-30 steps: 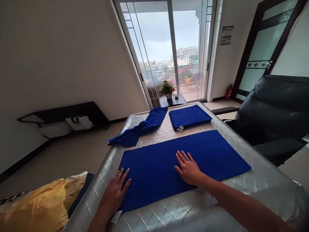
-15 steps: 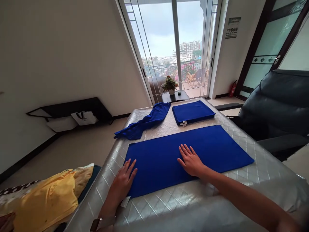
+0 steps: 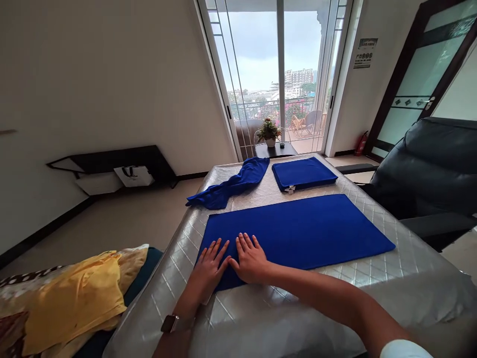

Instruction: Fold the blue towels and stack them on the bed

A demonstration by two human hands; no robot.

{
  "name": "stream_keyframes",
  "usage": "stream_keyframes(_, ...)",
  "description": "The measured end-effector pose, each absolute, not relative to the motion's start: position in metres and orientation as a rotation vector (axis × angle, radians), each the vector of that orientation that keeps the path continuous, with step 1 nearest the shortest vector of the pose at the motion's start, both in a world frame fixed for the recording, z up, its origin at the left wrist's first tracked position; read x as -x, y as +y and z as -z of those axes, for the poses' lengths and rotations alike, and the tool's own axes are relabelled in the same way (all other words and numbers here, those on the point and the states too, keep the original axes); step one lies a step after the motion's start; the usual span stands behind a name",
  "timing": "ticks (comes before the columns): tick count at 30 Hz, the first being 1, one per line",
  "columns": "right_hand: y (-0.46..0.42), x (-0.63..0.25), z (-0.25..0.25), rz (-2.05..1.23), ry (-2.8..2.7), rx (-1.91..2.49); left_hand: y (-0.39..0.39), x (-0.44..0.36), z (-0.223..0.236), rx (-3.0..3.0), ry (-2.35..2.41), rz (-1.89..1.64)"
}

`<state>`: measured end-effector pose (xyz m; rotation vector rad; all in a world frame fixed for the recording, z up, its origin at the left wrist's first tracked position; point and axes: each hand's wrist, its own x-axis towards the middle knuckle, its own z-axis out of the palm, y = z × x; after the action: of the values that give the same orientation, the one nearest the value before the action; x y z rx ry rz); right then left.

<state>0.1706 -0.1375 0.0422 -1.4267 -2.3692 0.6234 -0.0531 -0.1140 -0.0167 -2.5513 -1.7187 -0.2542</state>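
A blue cloth (image 3: 309,228) lies spread flat in a long rectangle on the silver quilted cover (image 3: 257,318). My left hand (image 3: 210,266) rests on its left end, fingers spread and palm down. Beside it my right hand (image 3: 250,258) lies flat on the same cloth, its thumb close to the left thumb. Beyond the cloth is a neat stack of folded blue cloth (image 3: 303,171) with a white tag. Left of that stack lies a crumpled blue cloth (image 3: 236,186). A watch (image 3: 169,323) is on my left wrist.
Yellow cloth (image 3: 80,293) lies piled at the lower left. A black reclining chair (image 3: 436,174) stands at the right. Past the far edge is a small dark table with a potted plant (image 3: 269,133). A white bag (image 3: 134,176) sits by the left wall.
My right hand has slid left over the cloth, from its middle to beside my left hand. My left hand stays on the left end. The view has shifted slightly.
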Motion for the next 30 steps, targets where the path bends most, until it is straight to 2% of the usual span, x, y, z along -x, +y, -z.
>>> stream_keyframes(6,-0.139,-0.24,-0.033,-0.568,-2.409,1.515,-0.118,0.056,0.016,2.532,-1.755,0.251)
stream_keyframes(14,-0.15,-0.415,-0.017,-0.334,-2.291,1.996,-0.107,0.073,0.038,2.479,-1.749,0.238)
stream_keyframes(19,-0.151,-0.532,0.004,-0.158,-2.024,2.358,-0.104,0.073,0.037,2.49,-1.795,0.221)
stream_keyframes(22,-0.153,-0.582,0.02,-0.094,-1.89,2.427,-0.104,0.074,0.033,2.521,-1.818,0.204)
stream_keyframes(26,-0.152,-0.603,0.028,-0.081,-1.86,2.451,-0.102,0.087,0.024,2.546,-1.924,0.157)
stream_keyframes(30,-0.134,-0.566,0.01,-0.023,-1.952,2.376,-0.083,0.094,-0.006,2.549,-2.046,0.103)
